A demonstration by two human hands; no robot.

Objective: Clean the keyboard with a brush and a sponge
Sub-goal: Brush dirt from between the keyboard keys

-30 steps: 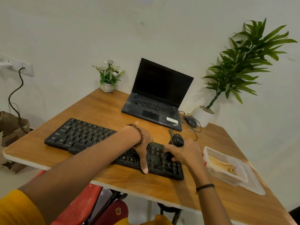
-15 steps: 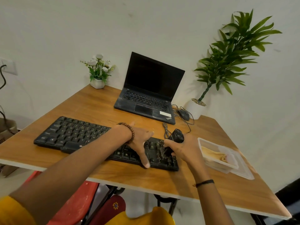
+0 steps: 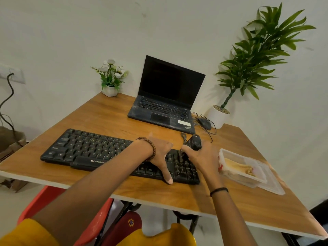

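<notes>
"ZEBRONICS" reads on the keyboard (image 3: pixel 99 153) along the table's (image 3: pixel 110 119) front edge. Left hand (image 3: pixel 160 155) presses flat on its right half, fingers spread. Right hand (image 3: pixel 202 157) grips a black brush (image 3: pixel 194 143) over the keys. Near the right edge, a clear tub (image 3: pixel 243 167) holds something yellow. The laptop's (image 3: pixel 166 98) badge is unreadable.

Black keyboard (image 3: pixel 99 151), black laptop (image 3: pixel 166 96), wood-grain brown table (image 3: pixel 159 197), white pots, green leaves (image 3: pixel 257 55), yellow sleeve (image 3: pixel 26 233), brown bead bracelet (image 3: pixel 150 148).
</notes>
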